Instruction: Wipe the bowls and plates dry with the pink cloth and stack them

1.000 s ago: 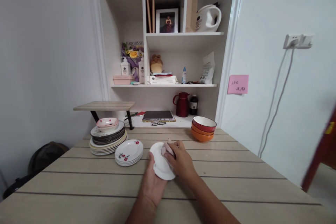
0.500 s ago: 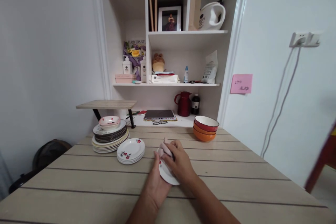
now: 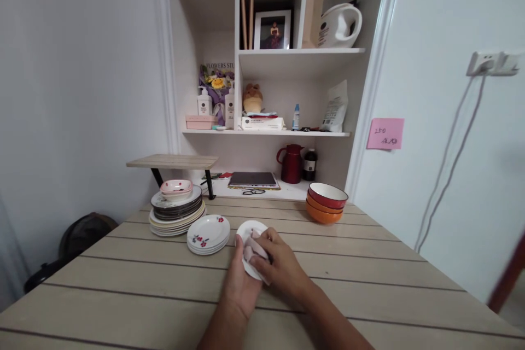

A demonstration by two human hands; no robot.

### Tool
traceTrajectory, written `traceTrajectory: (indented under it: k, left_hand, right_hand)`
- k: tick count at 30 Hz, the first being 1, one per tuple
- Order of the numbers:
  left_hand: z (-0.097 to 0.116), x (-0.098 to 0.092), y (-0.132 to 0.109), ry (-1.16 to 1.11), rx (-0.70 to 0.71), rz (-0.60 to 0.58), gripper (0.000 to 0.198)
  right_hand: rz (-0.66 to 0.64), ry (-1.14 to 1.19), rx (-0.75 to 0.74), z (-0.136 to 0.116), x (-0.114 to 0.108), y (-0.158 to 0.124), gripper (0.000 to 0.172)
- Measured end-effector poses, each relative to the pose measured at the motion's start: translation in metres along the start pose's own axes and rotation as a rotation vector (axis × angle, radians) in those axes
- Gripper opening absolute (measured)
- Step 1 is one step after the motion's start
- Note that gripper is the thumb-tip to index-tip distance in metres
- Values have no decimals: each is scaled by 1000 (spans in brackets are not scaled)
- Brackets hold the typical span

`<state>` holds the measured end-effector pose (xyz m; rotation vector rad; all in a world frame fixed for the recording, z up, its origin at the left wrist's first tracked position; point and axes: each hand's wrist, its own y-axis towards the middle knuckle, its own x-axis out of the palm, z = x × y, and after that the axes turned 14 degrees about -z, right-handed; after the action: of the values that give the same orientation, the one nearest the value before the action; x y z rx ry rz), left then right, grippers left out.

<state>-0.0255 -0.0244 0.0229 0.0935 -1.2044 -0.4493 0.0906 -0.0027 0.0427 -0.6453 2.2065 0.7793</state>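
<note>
A small white plate [image 3: 246, 227] is tilted above the table's middle, held from its left and lower side by my left hand [image 3: 238, 280]. My right hand [image 3: 279, 258] is closed on a pale pinkish cloth [image 3: 255, 249], which it presses against the plate's face. The cloth and fingers cover much of the plate. Just left of my hands lies a short stack of small white plates [image 3: 210, 231] with red flowers.
At the back left stands a taller stack of plates [image 3: 177, 217] topped by pink-and-white bowls [image 3: 176, 188], near a small raised wooden stand [image 3: 174, 161]. Orange and red bowls [image 3: 324, 210] are nested at the back right. Behind, a red jug [image 3: 292, 163] stands below the shelves.
The cloth has moved from the plate's upper part down across its face. The plate has turned, so its upper rim now shows. The whole view has shifted slightly.
</note>
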Motion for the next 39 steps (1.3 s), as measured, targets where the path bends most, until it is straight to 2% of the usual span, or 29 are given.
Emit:
traceTrajectory:
  k: [2,5,8,11,14,16,18,20,23,25,28,30,33,35,37,39]
  left_hand:
    - [-5,4,-1,10,-84,3,47]
    - [-9,6,-1,14,-159,6,50]
    - [-7,2,1,9,-102,-5,47]
    - [-1,-4,3,6,26,-3,42]
    - [5,-6,2,3,93,-19,41]
    - [5,-3,1,10,61,-10,42]
    - [2,1,0,17,-11,13,42]
    - [-2,6,-1,7,-86,26,44]
    - [-8,10,-1,-9,-146,47,47]
    - [-8,7,0,-9,-138,68,46]
    - [-4,-2,2,-13,-38,79,43]
    - [1,-8,3,-19,50,82,42]
    - [6,-9,3,-19,111,102,40]
    - [6,-4,3,3,81,126,40]
    - [3,3,2,27,11,139,41]
    - [-2,10,0,35,-70,136,41]
  right_hand:
    - [78,18,-19,2,1,2,31]
    - [201,-48,109,12,-3,3,33]
    - [235,-139,281,23,-8,2,25]
    - [157,-197,352,22,-10,-1,19]
    - [54,-185,292,9,-6,-2,13]
    - [7,-139,183,-1,-3,-2,13]
    - [-2,-83,67,-8,-2,-2,21]
    - [46,-49,12,-7,-2,0,35]
    - [158,-55,74,4,-5,2,45]
    - [197,-81,176,14,-7,4,39]
    - [157,-137,329,23,-9,3,23]
    - [87,-158,355,23,-8,2,19]
    - [-18,-126,263,14,-6,0,17]
    - [-58,-75,173,8,-4,-1,16]
    - [-53,-16,84,3,-3,-1,18]
    - [8,23,34,4,-4,1,24]
